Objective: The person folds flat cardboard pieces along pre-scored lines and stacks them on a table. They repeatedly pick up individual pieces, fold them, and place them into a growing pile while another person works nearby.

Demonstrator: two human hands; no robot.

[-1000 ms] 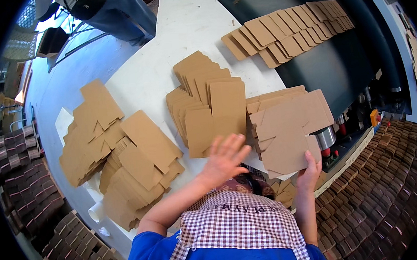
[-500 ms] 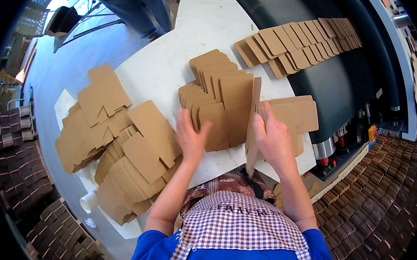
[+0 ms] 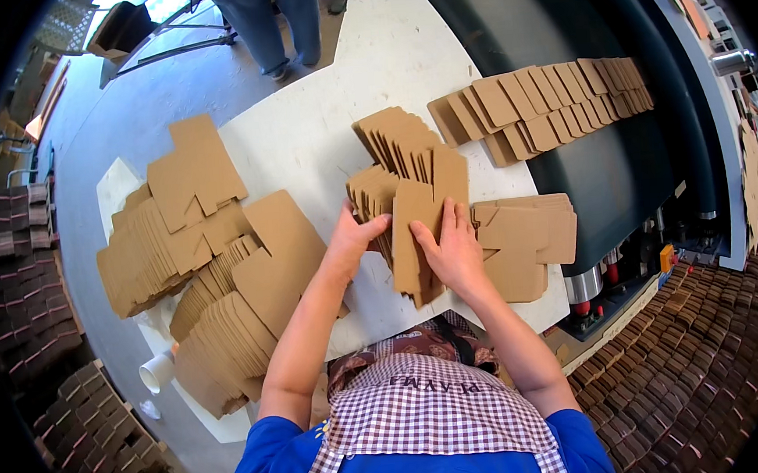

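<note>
A bunch of flat brown cardboard box blanks (image 3: 415,225) stands on edge, leaning and fanned, on the white table in front of me. My left hand (image 3: 355,241) is closed round its left side, thumb across the near edges and fingers partly hidden behind. Against the front blank lies my right hand (image 3: 455,250), fingers pointing up and thumb spread to the left, so the bunch is held between both hands. Right beside it, a low pile of cardboard blanks (image 3: 520,244) lies flat at the table's right edge.
Larger heaps of cardboard blanks (image 3: 217,314) cover the table's left end, beside a white tube (image 3: 157,372). Overlapping blanks (image 3: 554,105) lie in a row on the dark conveyor belt (image 3: 599,177). A person in jeans (image 3: 281,24) stands beyond the white table (image 3: 384,56).
Both hands have moved in onto the standing bunch, and its blanks are pressed closer together. The board that stood edge-on by my right hand no longer shows apart from the bunch.
</note>
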